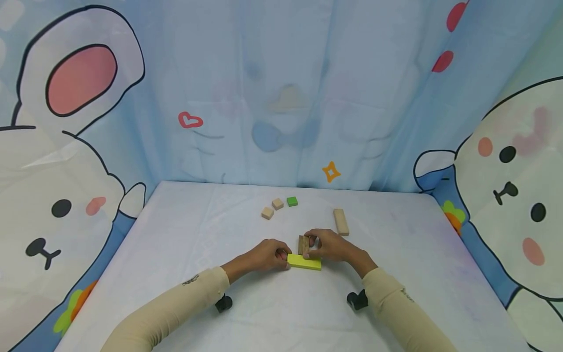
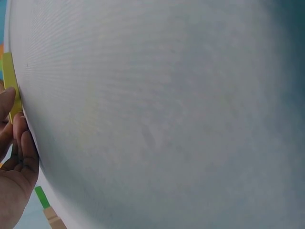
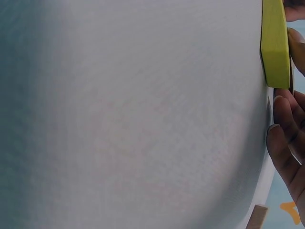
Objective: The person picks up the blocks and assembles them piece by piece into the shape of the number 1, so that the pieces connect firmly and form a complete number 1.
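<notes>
A yellow rectangular block [image 1: 304,262] lies on the table in front of the person. The left hand [image 1: 266,255] grips its left end; in the left wrist view the thumb rests against the yellow block [image 2: 10,78]. Just behind it, the right hand [image 1: 330,246] pinches a brown wooden block [image 1: 303,245] between thumb and fingers. That block stands close to the yellow one; whether the two touch I cannot tell. The right wrist view shows the yellow block [image 3: 275,47] beside the right fingers [image 3: 285,157], with the wooden block mostly hidden.
Farther back on the white table [image 1: 211,215] are two small plain wooden cubes [image 1: 267,213] and a small green block [image 1: 292,201]. A long plain wooden block [image 1: 340,222] lies behind the right hand. A printed blue curtain [image 1: 286,146] hangs along the back edge.
</notes>
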Demonstrator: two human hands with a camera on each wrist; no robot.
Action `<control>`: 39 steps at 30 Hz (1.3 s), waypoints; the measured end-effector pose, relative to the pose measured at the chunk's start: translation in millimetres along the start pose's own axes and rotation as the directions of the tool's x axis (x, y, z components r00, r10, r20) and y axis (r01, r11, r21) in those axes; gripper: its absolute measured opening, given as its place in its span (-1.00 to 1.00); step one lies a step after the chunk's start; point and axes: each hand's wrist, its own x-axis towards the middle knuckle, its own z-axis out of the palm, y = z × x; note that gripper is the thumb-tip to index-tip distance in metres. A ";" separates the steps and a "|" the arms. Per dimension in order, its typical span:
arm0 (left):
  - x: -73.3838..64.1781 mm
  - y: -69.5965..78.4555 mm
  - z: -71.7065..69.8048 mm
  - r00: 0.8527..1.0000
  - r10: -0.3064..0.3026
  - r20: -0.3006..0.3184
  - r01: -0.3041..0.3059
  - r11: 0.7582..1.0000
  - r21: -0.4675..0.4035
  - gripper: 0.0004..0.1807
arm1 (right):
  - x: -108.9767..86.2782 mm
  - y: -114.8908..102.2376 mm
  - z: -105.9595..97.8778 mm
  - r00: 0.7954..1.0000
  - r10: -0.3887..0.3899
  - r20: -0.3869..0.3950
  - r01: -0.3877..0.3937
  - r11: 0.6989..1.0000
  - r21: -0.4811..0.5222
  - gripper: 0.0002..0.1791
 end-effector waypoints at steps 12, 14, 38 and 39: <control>0.0 -0.9 0.5 1.000 0.017 0.000 -0.017 1.000 -0.010 -0.68 | -0.2 -1.6 -0.7 1.000 0.012 0.019 -0.012 1.000 -0.011 -0.28; -0.1 -0.7 0.9 1.000 0.019 -0.001 -0.019 1.000 -0.008 -0.69 | -0.7 -1.7 -0.9 1.000 0.013 0.019 -0.013 1.000 -0.012 -0.29; -0.9 0.2 -0.9 1.000 0.013 0.005 -0.013 1.000 -0.004 -0.69 | 0.2 -1.2 -1.6 0.999 0.008 0.039 -0.007 1.000 -0.014 -0.24; -0.9 0.3 -1.0 1.000 0.013 0.006 -0.013 1.000 -0.005 -0.69 | 0.2 -1.0 -1.3 0.999 0.009 0.038 -0.008 1.000 -0.012 -0.24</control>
